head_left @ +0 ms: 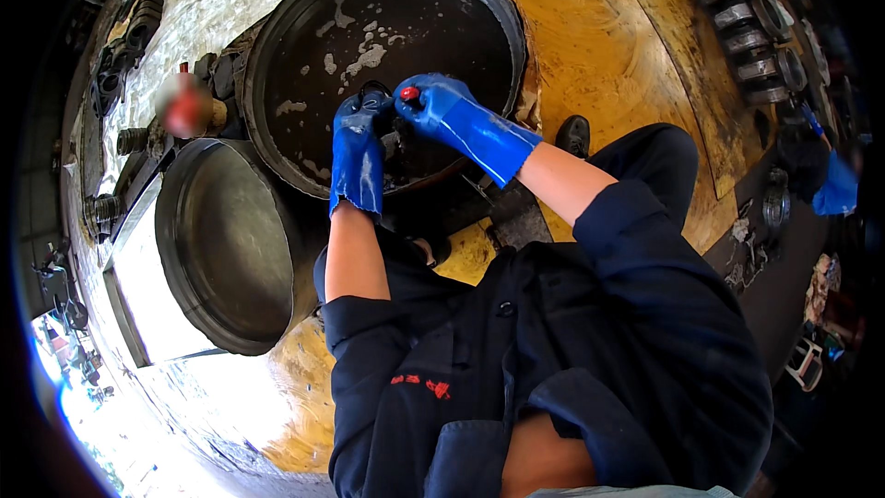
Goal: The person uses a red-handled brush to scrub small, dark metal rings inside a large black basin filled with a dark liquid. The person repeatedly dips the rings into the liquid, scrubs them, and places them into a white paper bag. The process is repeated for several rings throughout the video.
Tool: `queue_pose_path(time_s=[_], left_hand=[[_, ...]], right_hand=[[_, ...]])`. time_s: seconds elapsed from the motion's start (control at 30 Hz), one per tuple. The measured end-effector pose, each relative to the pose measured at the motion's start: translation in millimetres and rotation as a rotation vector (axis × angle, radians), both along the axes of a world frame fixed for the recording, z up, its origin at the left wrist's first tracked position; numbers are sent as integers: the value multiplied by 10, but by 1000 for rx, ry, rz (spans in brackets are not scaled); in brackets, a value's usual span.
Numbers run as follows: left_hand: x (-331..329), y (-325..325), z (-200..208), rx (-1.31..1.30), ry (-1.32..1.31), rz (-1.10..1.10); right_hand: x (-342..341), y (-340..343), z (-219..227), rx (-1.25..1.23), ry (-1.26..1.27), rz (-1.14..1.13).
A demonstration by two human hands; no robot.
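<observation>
Both my hands wear long blue rubber gloves and are over a wide round tub (267,120) of dark liquid with patches of foam. My left hand (358,134) is closed on a small dark ring-shaped part (373,90), wet and shiny. Beside it, almost touching, my right hand (435,106) is wrapped round a tool whose red handle end (409,93) pokes out by the thumb. The rest of that tool is hidden by the glove and the dark background.
A second round metal tub (226,221) stands at the left. Near it are a red object (184,112), blurred, and several dark metal parts. More ring-shaped metal parts (751,37) line the far right. My shoe (573,136) rests on the yellowish, stained floor (590,37).
</observation>
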State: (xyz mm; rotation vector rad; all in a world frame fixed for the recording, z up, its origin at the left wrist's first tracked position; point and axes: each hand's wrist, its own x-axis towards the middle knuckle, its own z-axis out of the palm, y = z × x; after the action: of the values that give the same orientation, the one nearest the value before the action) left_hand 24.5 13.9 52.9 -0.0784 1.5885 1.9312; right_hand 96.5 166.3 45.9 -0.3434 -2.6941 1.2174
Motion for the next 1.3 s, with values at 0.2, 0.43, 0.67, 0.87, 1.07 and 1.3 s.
queue_pose_path(time_s=[0.2, 0.43, 0.67, 0.87, 1.07, 1.3], left_hand=[[-105, -28, -155, -34, 89, -23], [-116, 176, -224, -646, 882, -82], [-243, 263, -483, -217, 605, 90], [-302, 140, -368, -1057, 1594, -270], [-309, 240, -476, -1148, 1556, -368], [-522, 115, -993, 278, -17, 139]], right_hand=[[93, 39, 108, -143, 99, -81], [235, 312, -189, 215, 126, -185], [542, 404, 23, 354, -164, 264], [733, 469, 633, 223, -180, 359], [737, 1112, 789, 265, -35, 32], [530, 2172, 299, 138, -207, -493]])
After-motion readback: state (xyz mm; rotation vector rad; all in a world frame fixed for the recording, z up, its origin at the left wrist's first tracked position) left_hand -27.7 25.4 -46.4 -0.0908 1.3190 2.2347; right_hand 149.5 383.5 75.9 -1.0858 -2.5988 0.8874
